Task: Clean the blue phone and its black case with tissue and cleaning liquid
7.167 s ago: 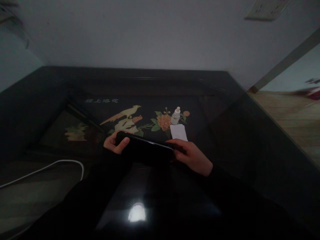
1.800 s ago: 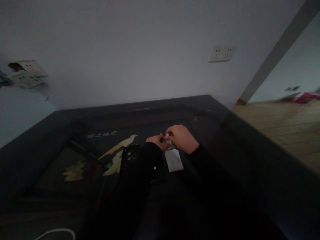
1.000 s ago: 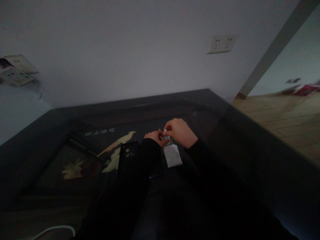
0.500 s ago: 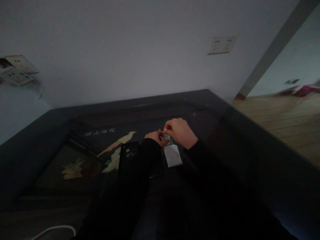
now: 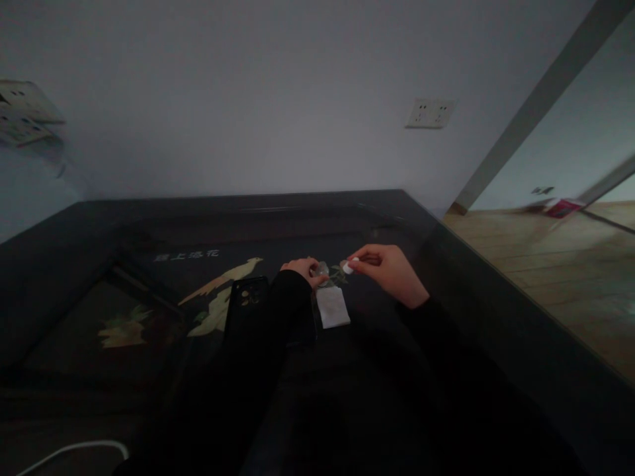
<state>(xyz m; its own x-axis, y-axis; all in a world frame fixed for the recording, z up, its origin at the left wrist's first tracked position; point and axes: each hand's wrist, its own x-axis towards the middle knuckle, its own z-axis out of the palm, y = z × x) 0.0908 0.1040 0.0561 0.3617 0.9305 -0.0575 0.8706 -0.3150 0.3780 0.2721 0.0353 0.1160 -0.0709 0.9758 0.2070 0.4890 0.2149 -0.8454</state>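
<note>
My left hand (image 5: 303, 268) is closed around a small clear container (image 5: 322, 272), fingers and thumb on its left side. Off to the right, my right hand (image 5: 389, 271) pinches a small white round piece (image 5: 350, 266) that looks like a cap, apart from the container. Just in front of the container lies a folded white tissue or paper (image 5: 333, 307) on the dark table. A black phone (image 5: 247, 303) with its camera side up sits left of it, partly hidden under my left sleeve.
The dark glossy table (image 5: 397, 221) bears bird and flower pictures and stands against a pale wall. A double socket (image 5: 430, 114) is on that wall. A white cable (image 5: 89, 444) curves at the lower left. Wooden floor (image 5: 516, 258) lies beyond the right edge.
My right hand has moved right, away from the container, with the white round piece between its fingers. My left hand stays at the container. The view has shifted slightly.
</note>
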